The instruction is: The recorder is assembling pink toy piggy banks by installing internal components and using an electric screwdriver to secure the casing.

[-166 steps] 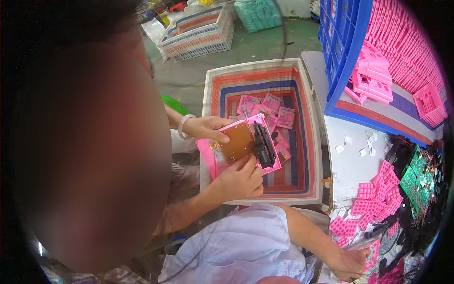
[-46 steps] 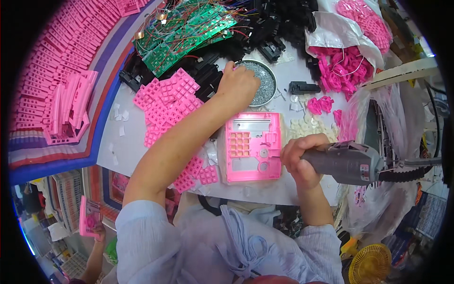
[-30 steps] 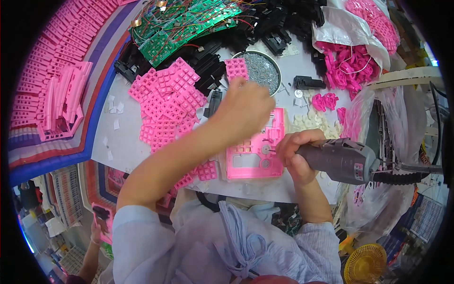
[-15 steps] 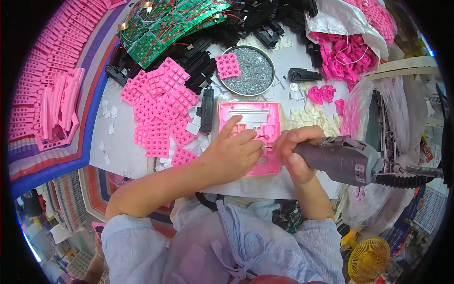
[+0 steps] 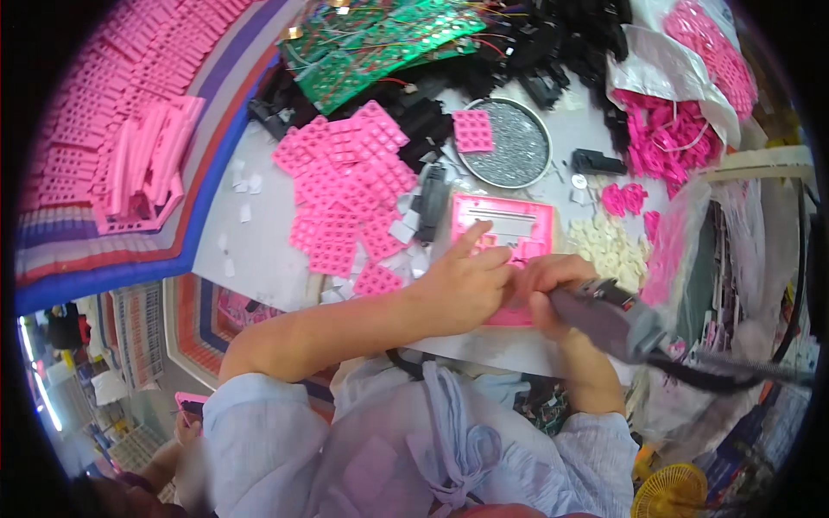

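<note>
In the middle of the table lies a pink plastic casing (image 5: 540, 223), partly covered by my hands. My left hand (image 5: 466, 289) rests over it, index finger stretched out and the other fingers curled together; what they pinch, if anything, is hidden. Just right of it, my right hand (image 5: 557, 281) is wrapped round the front of a grey electric screwdriver (image 5: 609, 321), which is blurred. The tool's tip is hidden among my fingers above the casing. Beyond the casing is a round tray (image 5: 550, 155) of small metal screws, with a pink keypad piece (image 5: 472, 130) on it.
Pink keypad sheets (image 5: 350, 186) are heaped at the left of the table. Green circuit boards (image 5: 380, 52) with wires and black plastic parts (image 5: 553, 43) lie at the back. Cream-coloured small parts (image 5: 609, 246) sit right of the casing, near a white bag (image 5: 661, 65) of pink pieces.
The whole view has shifted, so the table's things stand farther right. The screwdriver's rear end has swung toward me. Both hands stay at the casing.
</note>
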`<state>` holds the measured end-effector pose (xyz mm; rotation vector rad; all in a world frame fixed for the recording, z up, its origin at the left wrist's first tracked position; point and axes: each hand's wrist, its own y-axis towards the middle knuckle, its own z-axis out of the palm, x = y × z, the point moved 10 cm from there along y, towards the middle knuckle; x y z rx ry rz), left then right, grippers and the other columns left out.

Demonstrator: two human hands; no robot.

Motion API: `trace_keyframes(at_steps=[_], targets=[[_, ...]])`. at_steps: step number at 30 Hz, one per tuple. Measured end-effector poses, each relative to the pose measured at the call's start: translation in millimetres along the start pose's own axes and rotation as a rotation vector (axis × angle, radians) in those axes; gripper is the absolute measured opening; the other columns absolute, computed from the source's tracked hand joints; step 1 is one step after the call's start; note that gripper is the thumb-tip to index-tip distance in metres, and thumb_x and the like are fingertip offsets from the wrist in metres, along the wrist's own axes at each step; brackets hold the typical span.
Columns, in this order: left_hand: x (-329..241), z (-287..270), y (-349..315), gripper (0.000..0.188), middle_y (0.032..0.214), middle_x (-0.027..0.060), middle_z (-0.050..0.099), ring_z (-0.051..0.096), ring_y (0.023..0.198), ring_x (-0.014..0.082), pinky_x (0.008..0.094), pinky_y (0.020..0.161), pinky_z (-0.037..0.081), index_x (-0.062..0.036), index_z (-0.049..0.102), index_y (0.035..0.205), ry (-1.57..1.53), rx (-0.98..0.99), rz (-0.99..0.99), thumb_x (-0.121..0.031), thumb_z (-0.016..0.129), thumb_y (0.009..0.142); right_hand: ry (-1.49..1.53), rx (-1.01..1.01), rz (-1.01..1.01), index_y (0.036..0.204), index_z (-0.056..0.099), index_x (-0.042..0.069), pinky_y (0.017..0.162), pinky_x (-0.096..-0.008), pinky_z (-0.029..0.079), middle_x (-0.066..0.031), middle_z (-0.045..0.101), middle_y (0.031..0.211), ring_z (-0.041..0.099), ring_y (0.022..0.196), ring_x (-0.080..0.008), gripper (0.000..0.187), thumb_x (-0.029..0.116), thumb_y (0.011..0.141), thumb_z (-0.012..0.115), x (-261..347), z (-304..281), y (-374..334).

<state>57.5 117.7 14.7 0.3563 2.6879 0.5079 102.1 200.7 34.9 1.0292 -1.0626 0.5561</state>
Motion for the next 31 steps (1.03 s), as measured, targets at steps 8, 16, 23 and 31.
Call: trace_keyframes(at_steps=[8, 16, 23, 31], targets=[[10.4, -50.2, -18.9, 0.033, 0.108, 0.0024, 0.064, 0.058, 0.11, 0.0234, 0.0592, 0.106, 0.033, -0.0162, 0.07, 0.104, -0.14, -0.183, -0.173, -0.024, 0.076, 0.072, 0.097, -0.196, -0.083, 0.128, 0.047, 0.001, 0.049, -0.03, 0.04, -0.0019, 0.047, 0.069, 0.045, 0.056, -0.0144, 0.045, 0.015, 0.09, 0.067, 61.5, -51.6, 37.8], [89.5, -86.2, -94.2, 0.029, 0.093, 0.005, 0.064, 0.061, 0.098, 0.028, 0.055, 0.096, 0.039, -0.0113, 0.066, 0.092, 0.4, 0.012, -0.488, -0.025, 0.081, 0.072, -0.323, -0.467, -0.033, 0.147, 0.035, -0.001, 0.083, -0.0315, 0.047, -0.011, 0.058, 0.104, 0.058, 0.093, -0.0184, 0.066, 0.001, 0.089, 0.067, 91.6, -90.8, 43.3], [136.5, -95.5, -146.3, 0.012, 0.083, 0.0025, 0.068, 0.065, 0.072, 0.011, 0.0265, 0.066, 0.051, -0.003, 0.068, 0.093, -0.55, -0.163, -1.081, -0.012, 0.074, 0.091, -0.686, -0.616, -0.264, 0.146, 0.038, -0.001, 0.103, -0.042, 0.044, -0.0173, 0.052, 0.137, 0.052, 0.123, -0.0251, 0.065, -0.001, 0.088, 0.067, 114.3, -79.9, -6.9], [121.5, -57.2, -161.3, 0.022, 0.086, 0.0061, 0.072, 0.069, 0.074, 0.0155, 0.0325, 0.074, 0.059, -0.0056, 0.067, 0.114, -1.415, -0.392, -1.131, -0.017, 0.071, 0.095, -0.717, 0.165, 0.026, 0.121, 0.064, 0.007, 0.082, -0.0369, 0.056, -0.0093, 0.066, 0.114, 0.065, 0.096, -0.0294, 0.038, 0.009, 0.085, 0.074, 34.3, 67.5, 24.2]])
